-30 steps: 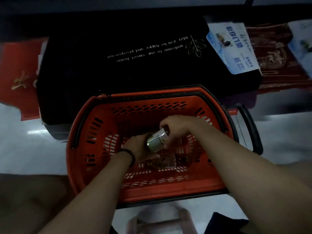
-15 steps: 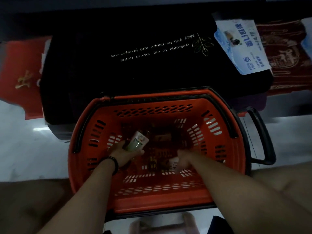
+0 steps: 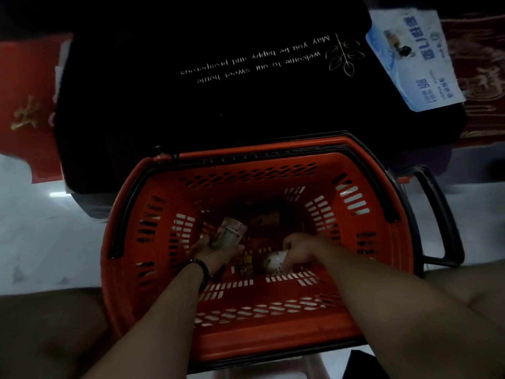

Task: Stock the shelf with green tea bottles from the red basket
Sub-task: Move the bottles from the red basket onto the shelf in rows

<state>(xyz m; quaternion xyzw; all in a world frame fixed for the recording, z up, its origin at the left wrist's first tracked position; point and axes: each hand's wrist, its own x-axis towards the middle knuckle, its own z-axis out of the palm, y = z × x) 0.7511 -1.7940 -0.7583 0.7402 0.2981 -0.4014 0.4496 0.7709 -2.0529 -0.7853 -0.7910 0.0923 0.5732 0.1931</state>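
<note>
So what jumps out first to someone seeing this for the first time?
A red basket fills the middle of the view. Inside it, the left hand holds a pale-labelled bottle, and the right hand curls round a second bottle lower down. Beyond lies a black mat with pale lettering.

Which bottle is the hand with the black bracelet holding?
The pale-labelled tea bottle on the left, in the left hand; the right hand grips the other bottle.

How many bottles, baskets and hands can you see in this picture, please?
Bottles: 2, left bottle and right bottle; any others too dark to tell
Baskets: 1, red basket
Hands: 2, left hand, right hand
Total: 5
</note>
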